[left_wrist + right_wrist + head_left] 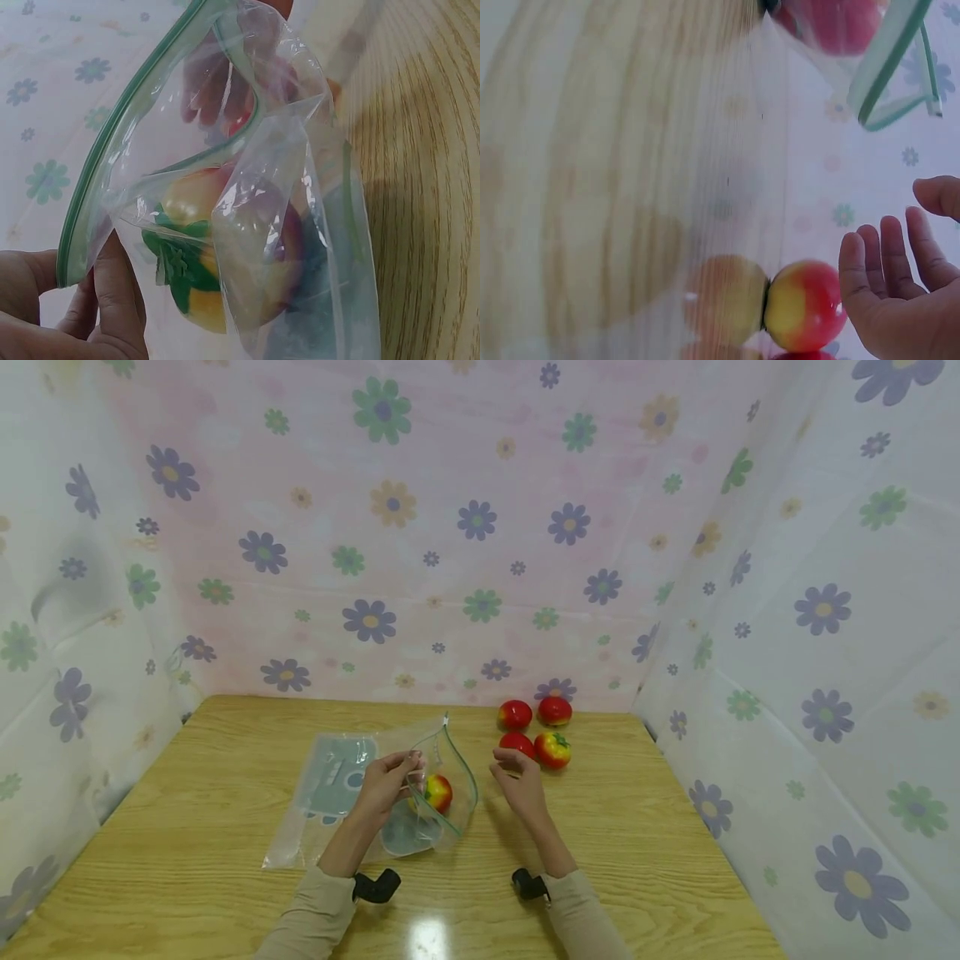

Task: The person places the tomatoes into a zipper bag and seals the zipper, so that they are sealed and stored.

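Note:
A clear zip bag (306, 847) with green seal strips and a grey-blue print lies across the table, its mouth standing agape toward the right. My left hand (384, 789) pinches the bag's near-left rim between thumb and fingers; the left wrist view shows the fingers (112, 292) at the end of the green strip (105, 154). Inside sits a red-and-yellow round fruit (439, 793) with a green leafy top (184, 262). To the right of the mouth, my right hand (522, 787) holds nothing, its fingers (895, 255) loosely bent, beside the fruits on the table.
Several red-and-yellow fruits stand grouped at the back right, one with its green top (553, 750) showing, others (515, 716) plain red. The wooden table (187, 827) meets flowered cloth walls (450, 568) at the back and both sides.

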The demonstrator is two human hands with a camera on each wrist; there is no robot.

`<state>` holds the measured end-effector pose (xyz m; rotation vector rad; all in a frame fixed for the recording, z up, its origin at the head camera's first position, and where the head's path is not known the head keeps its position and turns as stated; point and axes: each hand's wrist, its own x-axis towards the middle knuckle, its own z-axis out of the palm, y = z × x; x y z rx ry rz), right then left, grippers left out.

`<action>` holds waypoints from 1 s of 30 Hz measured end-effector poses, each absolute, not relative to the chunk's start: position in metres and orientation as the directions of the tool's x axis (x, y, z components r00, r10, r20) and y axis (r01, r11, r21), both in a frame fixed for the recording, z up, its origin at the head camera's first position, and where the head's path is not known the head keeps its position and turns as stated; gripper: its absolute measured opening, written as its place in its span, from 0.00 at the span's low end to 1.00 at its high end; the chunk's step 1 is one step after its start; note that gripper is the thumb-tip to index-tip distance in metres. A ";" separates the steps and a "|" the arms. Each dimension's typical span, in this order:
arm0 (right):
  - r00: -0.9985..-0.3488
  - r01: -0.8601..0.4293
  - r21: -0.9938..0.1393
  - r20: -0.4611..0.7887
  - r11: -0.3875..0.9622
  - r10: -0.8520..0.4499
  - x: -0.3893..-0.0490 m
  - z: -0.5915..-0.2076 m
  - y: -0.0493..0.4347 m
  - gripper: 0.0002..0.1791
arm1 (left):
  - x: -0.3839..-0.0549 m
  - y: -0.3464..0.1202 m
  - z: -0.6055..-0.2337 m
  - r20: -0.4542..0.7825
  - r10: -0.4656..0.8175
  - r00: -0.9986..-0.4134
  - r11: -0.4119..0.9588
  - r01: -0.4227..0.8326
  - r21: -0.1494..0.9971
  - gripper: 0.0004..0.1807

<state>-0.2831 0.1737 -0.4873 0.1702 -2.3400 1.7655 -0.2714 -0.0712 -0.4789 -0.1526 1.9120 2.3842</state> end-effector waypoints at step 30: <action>-0.887 -0.096 -0.939 0.231 0.330 0.400 -0.309 -0.496 0.243 0.31 | -0.269 -0.074 -0.480 -0.154 -0.003 -0.988 -0.195 -0.150 0.969 0.17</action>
